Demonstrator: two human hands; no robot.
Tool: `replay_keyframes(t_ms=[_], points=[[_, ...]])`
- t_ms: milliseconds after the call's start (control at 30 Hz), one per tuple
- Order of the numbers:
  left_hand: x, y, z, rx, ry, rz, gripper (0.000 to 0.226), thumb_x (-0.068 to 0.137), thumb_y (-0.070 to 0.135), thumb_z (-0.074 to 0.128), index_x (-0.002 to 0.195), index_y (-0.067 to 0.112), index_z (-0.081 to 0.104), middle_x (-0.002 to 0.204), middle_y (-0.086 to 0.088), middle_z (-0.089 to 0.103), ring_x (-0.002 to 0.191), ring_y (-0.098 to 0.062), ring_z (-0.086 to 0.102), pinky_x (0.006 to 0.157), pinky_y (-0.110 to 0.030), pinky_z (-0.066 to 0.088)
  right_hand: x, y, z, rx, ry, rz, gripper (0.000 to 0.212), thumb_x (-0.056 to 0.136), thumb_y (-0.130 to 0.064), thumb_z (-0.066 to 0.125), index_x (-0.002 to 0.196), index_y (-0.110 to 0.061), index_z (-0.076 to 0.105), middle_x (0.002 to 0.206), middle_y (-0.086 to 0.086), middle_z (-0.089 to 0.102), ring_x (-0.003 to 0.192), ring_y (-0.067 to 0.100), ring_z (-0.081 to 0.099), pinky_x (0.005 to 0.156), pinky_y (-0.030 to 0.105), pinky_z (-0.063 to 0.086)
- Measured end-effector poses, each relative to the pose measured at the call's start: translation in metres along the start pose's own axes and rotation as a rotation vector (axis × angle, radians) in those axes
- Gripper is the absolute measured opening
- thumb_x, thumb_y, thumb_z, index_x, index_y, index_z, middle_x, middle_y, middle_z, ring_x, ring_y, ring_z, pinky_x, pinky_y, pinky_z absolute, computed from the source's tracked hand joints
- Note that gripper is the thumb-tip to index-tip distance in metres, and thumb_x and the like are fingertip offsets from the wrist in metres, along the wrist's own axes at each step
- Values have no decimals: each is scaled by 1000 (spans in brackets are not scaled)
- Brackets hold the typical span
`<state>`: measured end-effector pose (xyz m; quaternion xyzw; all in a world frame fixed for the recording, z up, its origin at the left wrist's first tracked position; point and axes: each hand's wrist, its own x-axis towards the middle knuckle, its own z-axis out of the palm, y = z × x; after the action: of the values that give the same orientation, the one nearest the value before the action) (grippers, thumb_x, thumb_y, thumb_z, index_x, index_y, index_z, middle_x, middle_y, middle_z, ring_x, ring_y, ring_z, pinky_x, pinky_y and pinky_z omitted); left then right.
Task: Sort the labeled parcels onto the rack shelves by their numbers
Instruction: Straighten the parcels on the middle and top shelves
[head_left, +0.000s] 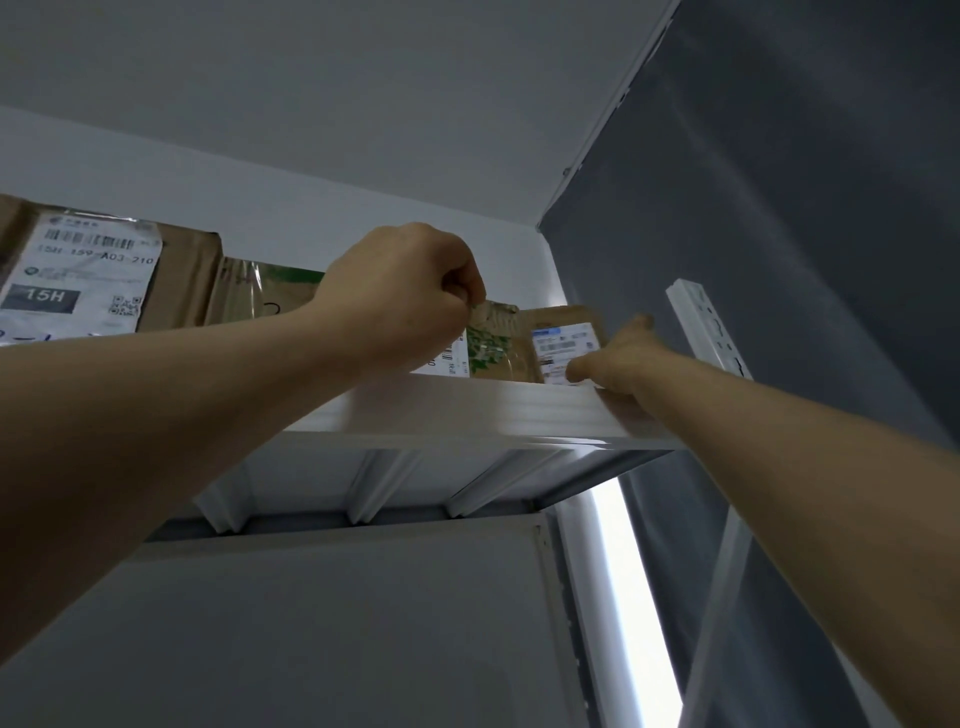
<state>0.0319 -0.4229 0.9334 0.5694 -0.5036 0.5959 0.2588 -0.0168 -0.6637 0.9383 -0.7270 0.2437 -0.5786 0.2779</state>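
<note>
Four parcels stand in a row on the top shelf (467, 410) of a white rack, seen from below across the middle of the frame. At the far left is a big cardboard box (176, 280) whose white label reads "15H" under a barcode. Next to it is a brown box with a green patch (265, 291), partly hidden behind the left wrist. Right of centre stands the leaf-printed parcel (493, 345), wrapped in shiny clear film, and just beside it on the right is a small brown parcel (563, 338) with a white and blue label, the last in the row. The left hand (410, 296) reaches up from the lower left. Its fingers are curled tight into a near fist and pinch the top left corner of the leaf-printed parcel. The right hand (618, 358) comes in from the lower right, slightly blurred, with its fingers stretched out rather than curled. Its thumb touches the lower front of the small brown parcel, and the other fingers run up along that parcel's right side. A white slotted rack post (711, 332) rises just right of this hand. A dark grey wall (805, 208) fills the right of the frame, and a bright strip of light (634, 597) shows at the lower right.
</note>
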Motion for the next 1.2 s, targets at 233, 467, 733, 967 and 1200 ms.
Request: replay_keyframes(t_ms=[233,467,733,967,1200], points=[[-1,-3,-8,7,5,-3,30,88,6,51,93,27,71,93,9,70,73,-7,62,69,-33,56,-15,-18,-6,43,-138,-57,120,78,-32,83,156,-12,-5,139,12,46,136,33,39,106,41,34],[-9,-6,-14,21,0,-13,29,87,6,51,92,25,73,88,13,67,75,-5,61,63,-27,50,-6,-23,8,25,-111,-50,105,81,-38,80,152,-3,12,140,16,48,117,30,52,98,37,43],[-8,1,-11,-7,18,-41,30,87,5,51,90,26,72,92,9,71,74,-6,63,62,-26,51,-2,-15,6,-340,-74,-148,27,96,-17,61,118,-1,64,120,17,65,107,33,64,89,35,52],[-14,10,-7,-51,26,-26,31,88,4,51,93,24,73,92,7,71,73,-8,63,75,-39,58,-10,0,-13,-259,121,-124,8,89,-4,56,91,-4,64,88,12,59,81,30,57,69,30,45],[-37,16,-8,-127,34,-11,28,88,6,52,96,23,73,92,5,70,76,-14,64,79,-41,58,-45,2,-31,-217,181,-167,26,83,-7,57,106,-8,70,105,13,69,92,31,66,81,33,56]])
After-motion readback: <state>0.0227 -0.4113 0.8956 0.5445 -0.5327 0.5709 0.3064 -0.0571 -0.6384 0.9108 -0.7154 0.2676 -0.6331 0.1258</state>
